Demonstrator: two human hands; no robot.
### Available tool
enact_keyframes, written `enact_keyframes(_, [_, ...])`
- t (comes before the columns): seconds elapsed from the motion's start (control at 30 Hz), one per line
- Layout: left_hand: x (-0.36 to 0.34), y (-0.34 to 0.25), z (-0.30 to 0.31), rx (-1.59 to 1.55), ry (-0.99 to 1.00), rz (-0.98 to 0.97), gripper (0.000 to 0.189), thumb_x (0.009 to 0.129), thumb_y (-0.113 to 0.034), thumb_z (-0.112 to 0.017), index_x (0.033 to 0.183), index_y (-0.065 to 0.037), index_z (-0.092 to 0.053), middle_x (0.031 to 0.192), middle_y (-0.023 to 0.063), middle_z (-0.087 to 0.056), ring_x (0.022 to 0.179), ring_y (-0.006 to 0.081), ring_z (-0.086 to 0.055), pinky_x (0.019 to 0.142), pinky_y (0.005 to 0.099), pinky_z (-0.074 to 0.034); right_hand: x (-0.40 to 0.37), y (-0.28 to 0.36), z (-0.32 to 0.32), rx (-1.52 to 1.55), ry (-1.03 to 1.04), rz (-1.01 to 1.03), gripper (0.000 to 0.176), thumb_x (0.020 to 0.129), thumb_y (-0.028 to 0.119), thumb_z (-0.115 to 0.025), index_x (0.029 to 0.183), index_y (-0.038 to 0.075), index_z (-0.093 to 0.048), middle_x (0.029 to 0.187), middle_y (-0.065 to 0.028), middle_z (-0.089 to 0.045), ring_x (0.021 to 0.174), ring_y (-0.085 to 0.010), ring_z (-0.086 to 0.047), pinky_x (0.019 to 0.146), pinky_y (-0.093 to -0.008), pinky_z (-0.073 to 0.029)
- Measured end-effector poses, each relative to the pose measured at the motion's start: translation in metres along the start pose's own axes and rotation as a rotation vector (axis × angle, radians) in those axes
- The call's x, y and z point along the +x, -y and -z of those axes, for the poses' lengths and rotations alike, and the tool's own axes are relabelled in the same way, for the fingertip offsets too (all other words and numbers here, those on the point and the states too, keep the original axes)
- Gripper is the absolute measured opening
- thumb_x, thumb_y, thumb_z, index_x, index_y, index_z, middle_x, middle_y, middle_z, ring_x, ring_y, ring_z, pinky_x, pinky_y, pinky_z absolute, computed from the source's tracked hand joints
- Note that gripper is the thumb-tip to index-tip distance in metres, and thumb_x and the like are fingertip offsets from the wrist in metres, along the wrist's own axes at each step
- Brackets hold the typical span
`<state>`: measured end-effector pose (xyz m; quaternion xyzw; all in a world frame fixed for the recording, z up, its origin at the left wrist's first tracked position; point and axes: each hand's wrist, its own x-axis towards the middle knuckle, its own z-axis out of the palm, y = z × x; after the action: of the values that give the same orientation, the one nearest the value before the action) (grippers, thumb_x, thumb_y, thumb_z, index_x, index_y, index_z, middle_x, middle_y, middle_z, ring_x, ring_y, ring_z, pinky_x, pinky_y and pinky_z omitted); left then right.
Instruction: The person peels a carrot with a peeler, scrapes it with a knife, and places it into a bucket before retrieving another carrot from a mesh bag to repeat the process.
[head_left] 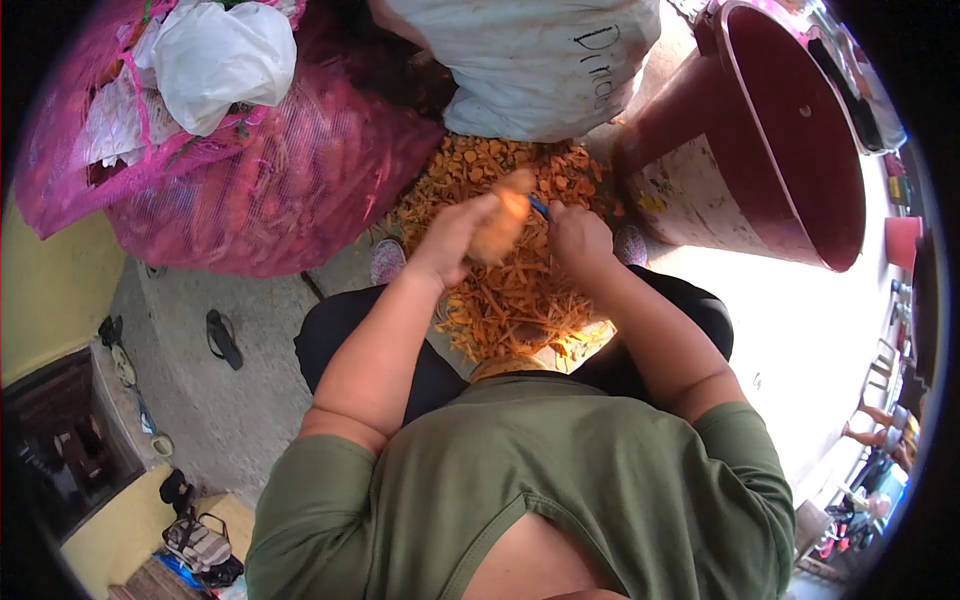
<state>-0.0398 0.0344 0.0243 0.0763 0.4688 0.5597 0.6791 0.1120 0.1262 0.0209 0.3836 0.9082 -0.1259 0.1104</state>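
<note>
My left hand (458, 238) grips a carrot (511, 212), its outline smeared by motion. Across from it, my right hand (580, 238) is closed around a blue-handled peeling tool (538, 206) whose blade end meets the carrot's right side in this view. Below both hands, orange peelings (525, 305) lie in a heap between my feet, long strips nearer me and shorter cut pieces farther off.
A pink mesh sack (270, 185) full of carrots stands at the left, a white plastic bag (225, 65) on top. Ahead is a white sack (540, 70) with writing. A large dark red bucket (660, 150) leans at the right. One slipper (223, 340) lies on the concrete floor.
</note>
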Motion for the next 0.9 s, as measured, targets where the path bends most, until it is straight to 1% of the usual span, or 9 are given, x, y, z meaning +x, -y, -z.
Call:
enact_keyframes(0.07, [-0.001, 0.003, -0.012, 0.04, 0.056, -0.01, 0.035, 0.083, -0.028, -0.054, 0.105, -0.001, -0.053, 0.092, 0.0075, -0.059, 0.075, 0.0152, -0.06, 0.063, 0.0291, -0.05, 0.005, -0.012, -0.018, 0.077, 0.06, 0.069, 0.011, 0.08, 0.011, -0.046, 0.087, 0.003, -0.049, 0.081, -0.0186, -0.059, 0.073, -0.029, -0.061, 0.06, -0.037, -0.05])
enact_keyframes(0.1, [-0.001, 0.004, -0.013, 0.026, 0.034, -0.028, 0.035, 0.083, -0.028, -0.054, 0.105, -0.001, -0.053, 0.091, 0.0078, -0.059, 0.075, 0.0154, -0.06, 0.062, 0.0295, -0.05, 0.007, -0.008, -0.023, 0.072, 0.06, 0.04, 0.024, 0.081, 0.024, -0.052, 0.091, 0.002, -0.05, 0.079, -0.0177, -0.06, 0.074, -0.0292, -0.061, 0.063, -0.0389, -0.049])
enact_keyframes(0.2, [0.0, -0.003, -0.001, -0.072, 0.022, 0.02, 0.036, 0.082, -0.029, -0.054, 0.103, -0.001, -0.052, 0.089, 0.0088, -0.058, 0.075, 0.0177, -0.059, 0.057, 0.0326, -0.05, 0.009, -0.013, -0.017, 0.083, 0.156, -0.018, 0.043, 0.076, 0.039, -0.06, 0.094, 0.001, -0.051, 0.076, -0.0161, -0.06, 0.072, -0.0302, -0.061, 0.065, -0.0402, -0.049])
enact_keyframes(0.23, [-0.001, -0.007, 0.003, -0.101, 0.027, 0.032, 0.036, 0.082, -0.03, -0.054, 0.103, -0.001, -0.052, 0.089, 0.0093, -0.058, 0.075, 0.0185, -0.059, 0.056, 0.0334, -0.05, 0.011, -0.015, -0.01, 0.098, 0.072, -0.042, 0.055, 0.069, 0.048, -0.065, 0.092, 0.0, -0.05, 0.074, -0.014, -0.061, 0.071, -0.0292, -0.061, 0.065, -0.0393, -0.049])
enact_keyframes(0.43, [-0.001, -0.008, 0.013, -0.206, -0.012, 0.041, 0.039, 0.084, -0.035, -0.047, 0.108, -0.004, -0.05, 0.094, 0.0113, -0.059, 0.08, 0.024, -0.06, 0.058, 0.0364, -0.05, 0.028, -0.038, 0.045, 0.338, -0.102, -0.26, 0.03, 0.074, 0.033, -0.06, 0.088, 0.005, -0.057, 0.075, -0.0189, -0.06, 0.075, -0.0344, -0.059, 0.067, -0.04, -0.045])
enact_keyframes(0.5, [0.0, -0.007, 0.016, -0.215, 0.014, 0.05, 0.039, 0.084, -0.034, -0.046, 0.109, -0.004, -0.05, 0.093, 0.0117, -0.059, 0.079, 0.0246, -0.06, 0.058, 0.0368, -0.051, 0.028, -0.045, 0.054, 0.412, -0.2, -0.214, 0.028, 0.074, 0.031, -0.062, 0.086, 0.006, -0.059, 0.073, -0.0178, -0.06, 0.073, -0.0342, -0.059, 0.065, -0.0408, -0.045])
enact_keyframes(0.67, [0.004, -0.001, 0.017, -0.186, -0.032, 0.037, 0.039, 0.083, -0.029, -0.048, 0.112, -0.004, -0.048, 0.102, 0.0118, -0.056, 0.089, 0.0232, -0.057, 0.074, 0.0372, -0.048, 0.028, -0.053, 0.052, 0.54, -0.345, -0.172, 0.026, 0.077, 0.029, -0.061, 0.082, 0.004, -0.058, 0.071, -0.0184, -0.059, 0.07, -0.0361, -0.057, 0.063, -0.0409, -0.043])
enact_keyframes(0.8, [0.002, 0.001, 0.007, 0.021, -0.066, -0.048, 0.039, 0.084, -0.029, -0.05, 0.114, -0.006, -0.047, 0.108, 0.0105, -0.053, 0.096, 0.0209, -0.054, 0.084, 0.0354, -0.044, 0.039, -0.074, 0.044, 0.81, -0.286, -0.199, 0.025, 0.076, 0.025, -0.064, 0.079, 0.001, -0.057, 0.065, -0.0137, -0.058, 0.062, -0.0252, -0.057, 0.058, -0.0359, -0.042])
enact_keyframes(0.9, [0.001, 0.004, 0.001, -0.035, -0.021, -0.03, 0.038, 0.085, -0.032, -0.049, 0.114, -0.008, -0.048, 0.105, 0.0087, -0.055, 0.094, 0.0195, -0.055, 0.082, 0.0341, -0.045, 0.035, -0.072, 0.048, 1.044, -0.145, -0.17, 0.025, 0.073, 0.022, -0.068, 0.077, 0.0, -0.057, 0.063, -0.0075, -0.057, 0.058, -0.0151, -0.054, 0.054, -0.0309, -0.041])
